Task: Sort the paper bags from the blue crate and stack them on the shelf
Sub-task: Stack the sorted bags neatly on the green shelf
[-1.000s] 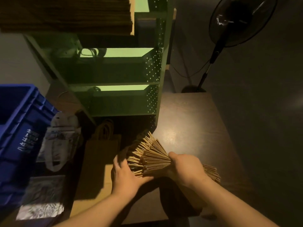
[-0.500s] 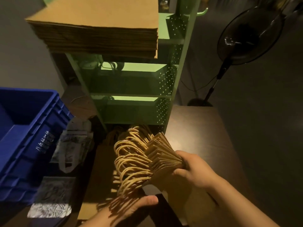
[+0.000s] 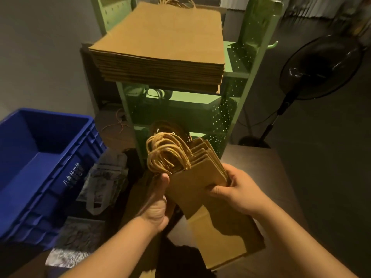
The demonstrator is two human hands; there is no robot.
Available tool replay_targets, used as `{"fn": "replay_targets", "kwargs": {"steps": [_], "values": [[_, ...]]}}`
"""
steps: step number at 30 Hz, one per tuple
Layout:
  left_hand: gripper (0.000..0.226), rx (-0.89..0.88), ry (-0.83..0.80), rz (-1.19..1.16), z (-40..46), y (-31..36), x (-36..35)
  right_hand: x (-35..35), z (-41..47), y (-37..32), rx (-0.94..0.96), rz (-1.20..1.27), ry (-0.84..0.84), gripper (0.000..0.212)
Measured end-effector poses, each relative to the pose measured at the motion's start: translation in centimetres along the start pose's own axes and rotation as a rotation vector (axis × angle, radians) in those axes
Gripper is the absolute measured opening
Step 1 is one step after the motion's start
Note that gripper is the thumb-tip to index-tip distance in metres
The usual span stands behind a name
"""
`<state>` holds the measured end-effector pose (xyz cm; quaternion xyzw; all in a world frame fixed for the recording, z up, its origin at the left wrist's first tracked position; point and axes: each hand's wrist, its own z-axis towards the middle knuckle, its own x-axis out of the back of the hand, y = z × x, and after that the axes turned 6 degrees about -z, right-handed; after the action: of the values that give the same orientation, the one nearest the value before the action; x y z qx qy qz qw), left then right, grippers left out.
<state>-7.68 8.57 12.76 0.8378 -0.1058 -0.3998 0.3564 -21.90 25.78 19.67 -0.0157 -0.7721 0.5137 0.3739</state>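
Bundle of paper bags (image 3: 197,189) gripped between both hands, left hand (image 3: 156,205) near the twine handles (image 3: 166,153), right hand (image 3: 239,189) on the edge, below the green shelf (image 3: 255,43) bearing a flat stack (image 3: 160,55). Blue crate (image 3: 46,169) at left.

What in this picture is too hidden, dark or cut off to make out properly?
All from the head view:
- How many paper bags are in the bundle: they overlap, and both hands cover the edges.
- Left hand fingers: hidden behind the bundle.
- White writing on the blue crate: too small and dim to read.
- Lower shelves of the green shelf: in shadow, contents unclear.
- Fan: blurred.
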Motion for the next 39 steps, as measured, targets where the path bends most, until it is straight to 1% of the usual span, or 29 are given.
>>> {"fn": "replay_targets", "kwargs": {"steps": [1, 2, 4, 6, 7, 8, 10, 12, 14, 17, 18, 22, 23, 25, 28, 30, 32, 35, 39], "values": [[0.124, -0.008, 0.014, -0.010, 0.0, 0.3, -0.6, 0.3, 0.2, -0.7, 0.010, -0.021, 0.003, 0.046], [0.114, -0.023, -0.013, -0.004, 0.1, 0.5, -1.2, 0.7, 0.4, -1.4, 0.018, -0.043, 0.008, 0.048], [0.099, -0.026, -0.032, 0.016, -0.3, 1.4, -2.8, 1.2, 0.8, -2.6, 0.039, -0.109, 0.029, 0.050], [0.079, -0.031, -0.018, -0.024, 0.1, 1.8, -3.3, 1.7, 1.1, -3.6, 0.051, -0.175, 0.052, 0.050], [0.072, -0.037, -0.021, -0.049, 0.4, 1.9, -3.5, 1.9, 1.2, -4.0, 0.053, -0.203, 0.057, 0.049], [0.069, -0.034, 0.009, -0.064, 0.5, 2.0, -3.6, 2.1, 1.3, -4.4, 0.052, -0.227, 0.060, 0.047], [0.068, -0.020, 0.035, -0.100, 1.0, 2.2, -3.9, 2.5, 1.4, -5.2, 0.053, -0.272, 0.069, 0.042], [0.068, -0.002, 0.034, -0.139, 1.1, 2.7, -4.4, 2.7, 1.6, -6.1, 0.058, -0.312, 0.080, 0.043], [0.064, 0.017, 0.017, -0.162, 1.6, 3.2, -4.8, 2.9, 1.9, -6.9, 0.066, -0.348, 0.090, 0.047], [0.057, 0.034, -0.035, -0.163, 2.3, 4.2, -5.3, 3.1, 2.5, -7.8, 0.065, -0.391, 0.120, 0.045], [0.059, 0.036, -0.057, -0.164, 2.4, 4.7, -5.4, 3.1, 2.8, -8.0, 0.054, -0.392, 0.131, 0.043], [0.082, 0.087, -0.094, -0.165, 3.4, 6.0, -6.0, 3.0, 3.7, -8.7, -0.009, -0.385, 0.166, 0.034], [0.083, 0.093, -0.099, -0.154, 3.7, 6.2, -6.1, 3.0, 4.0, -8.9, -0.028, -0.381, 0.175, 0.030], [0.079, 0.115, -0.089, -0.140, 4.4, 6.7, -6.5, 3.0, 4.4, -9.1, -0.065, -0.358, 0.185, 0.026], [0.079, 0.178, -0.086, -0.115, 5.2, 7.9, -6.7, 3.0, 5.2, -9.7, -0.126, -0.302, 0.169, 0.029], [0.083, 0.224, -0.123, -0.095, 5.9, 8.7, -6.5, 3.0, 5.6, -10.0, -0.185, -0.231, 0.146, 0.033], [0.083, 0.264, -0.148, -0.074, 6.5, 9.4, -6.4, 3.2, 6.0, -10.3, -0.243, -0.148, 0.123, 0.031], [0.082, 0.274, -0.177, -0.033, 6.6, 11.0, -6.5, 3.5, 6.4, -10.6, -0.296, -0.069, 0.115, 0.023], [0.069, 0.223, -0.194, 0.035, 6.0, 13.2, -7.2, 3.3, 6.9, -10.9, -0.326, -0.026, 0.131, 0.030]]}}
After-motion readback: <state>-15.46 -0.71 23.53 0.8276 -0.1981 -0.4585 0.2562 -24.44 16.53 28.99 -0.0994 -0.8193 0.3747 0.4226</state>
